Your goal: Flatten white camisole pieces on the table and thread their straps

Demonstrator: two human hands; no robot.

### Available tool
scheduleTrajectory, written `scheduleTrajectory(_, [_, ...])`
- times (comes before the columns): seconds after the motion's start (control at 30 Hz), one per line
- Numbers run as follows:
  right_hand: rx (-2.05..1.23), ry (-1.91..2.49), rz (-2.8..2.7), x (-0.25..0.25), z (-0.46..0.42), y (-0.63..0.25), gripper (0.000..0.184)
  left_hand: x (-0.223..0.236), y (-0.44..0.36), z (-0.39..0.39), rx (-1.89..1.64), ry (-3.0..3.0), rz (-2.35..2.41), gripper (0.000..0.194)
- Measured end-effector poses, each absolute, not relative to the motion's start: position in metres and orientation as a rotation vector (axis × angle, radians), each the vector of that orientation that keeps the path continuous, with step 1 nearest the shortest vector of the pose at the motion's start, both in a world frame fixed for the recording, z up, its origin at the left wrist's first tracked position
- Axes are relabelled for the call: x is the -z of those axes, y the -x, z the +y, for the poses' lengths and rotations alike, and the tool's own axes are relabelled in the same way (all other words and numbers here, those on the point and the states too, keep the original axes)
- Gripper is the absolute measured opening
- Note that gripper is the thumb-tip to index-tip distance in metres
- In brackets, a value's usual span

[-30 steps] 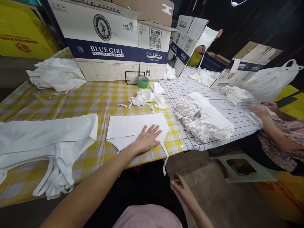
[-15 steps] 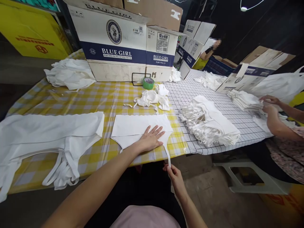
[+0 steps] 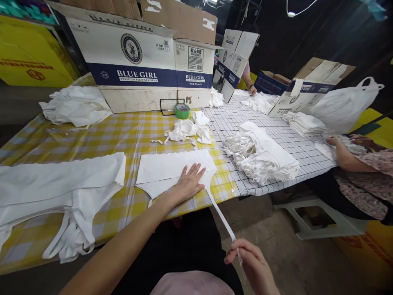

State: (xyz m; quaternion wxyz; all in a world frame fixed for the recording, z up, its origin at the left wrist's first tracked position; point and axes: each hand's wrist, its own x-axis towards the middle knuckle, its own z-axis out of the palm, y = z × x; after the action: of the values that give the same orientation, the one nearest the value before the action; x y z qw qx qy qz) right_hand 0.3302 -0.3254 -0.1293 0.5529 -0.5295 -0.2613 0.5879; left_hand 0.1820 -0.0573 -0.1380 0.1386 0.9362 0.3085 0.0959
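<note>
Nearest, the right hand (image 3: 250,258) is pinching a thin strap (image 3: 221,214) of the white garment (image 3: 167,166), its grip clamped on the strap close to the end; the strap is stretching straight off the tabletop (image 3: 123,127). The left hand (image 3: 190,182) is pressing on the white garment, palm down, its fingers spreading apart. The white garment is lying flat on the yellow-checked cloth, near the front edge. To its left, a layered stack (image 3: 67,176) is resting; to its right, a strappy pile (image 3: 270,153) is lying on the grid-patterned cloth. Farther right of it, a person in a floral top (image 3: 359,182) is handling white cloth. Just beyond the white garment, crumpled pieces (image 3: 184,130) are lying; behind them, green tape (image 3: 182,111) and a large carton (image 3: 138,61) are standing.
</note>
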Motion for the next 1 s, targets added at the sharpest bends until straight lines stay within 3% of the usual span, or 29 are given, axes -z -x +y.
scheduleTrajectory(0.13, [-1.465, 1.177, -0.648, 0.095, -0.302, -0.339, 0.038, 0.114, -0.184, -0.098, -0.548, -2.613, 0.765, 0.050])
scheduleTrajectory(0.3, [-1.403, 1.336, -0.924, 0.070, -0.265, -0.337, 0.025, 0.075, -0.177, -0.141, -0.652, -2.173, 0.425, 0.036])
scheduleTrajectory(0.37, [-1.363, 1.390, -1.042, 0.065, -0.254, -0.332, 0.028, 0.067, -0.175, -0.147, -0.633, -2.032, 0.389, 0.032])
scheduleTrajectory(0.7, [-1.225, 1.543, -1.219, 0.074, -0.237, -0.320, 0.036, 0.076, -0.177, -0.146, -0.504, -1.506, 0.609, 0.020])
scheduleTrajectory(0.87, [-0.896, 1.727, -1.382, 0.077, -0.232, -0.320, 0.031, 0.077, -0.178, -0.142, -0.467, -1.434, 0.665, 0.024])
scheduleTrajectory(0.97, [-0.629, 1.769, -1.442, 0.082, -0.227, -0.317, 0.010, 0.082, -0.179, -0.138, -0.431, -1.491, 0.752, 0.029])
scheduleTrajectory(1.0, [-0.593, 1.761, -1.435, 0.084, -0.226, -0.315, 0.011, 0.084, -0.179, -0.136, -0.417, -1.500, 0.779, 0.030])
